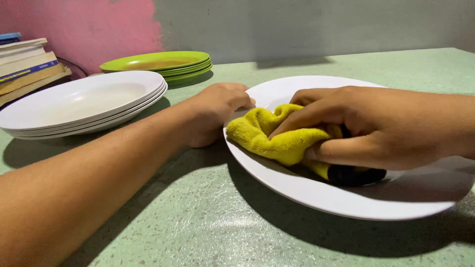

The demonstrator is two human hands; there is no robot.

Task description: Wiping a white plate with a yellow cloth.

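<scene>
1. The right hand (376, 126) lay inside a white plate (316, 198), fingers curled down over a yellow cloth (274, 136) and pressing it against the plate's inner surface.
2. The cloth was bunched up under that hand, its loose folds spilling out toward the plate's left rim.
3. A dark patch (356, 175) showed just under the heel of the right hand; it may have been a black part of the cloth or only shadow, since the view was too dim there to tell.
4. The left hand (215, 113) gripped the plate at its left rim, fingers closed over the edge and the thumb hidden.
5. The left forearm ran in from the lower left corner, low over the table (198, 222).
6. The plate sat tilted on the table, its near edge raised and throwing a broad shadow beneath.
7. The table had a pale green, speckled top.
8. A stack of white plates (84, 104) stood on the table to the left, well apart from the one being held.
9. A stack of green plates (158, 63) stood behind the white stack, near the wall (297, 24).
10. A pile of books (24, 66) lay at the far left edge, just beside the white stack.
11. The wall behind was pink on the left and grey on the right.
</scene>
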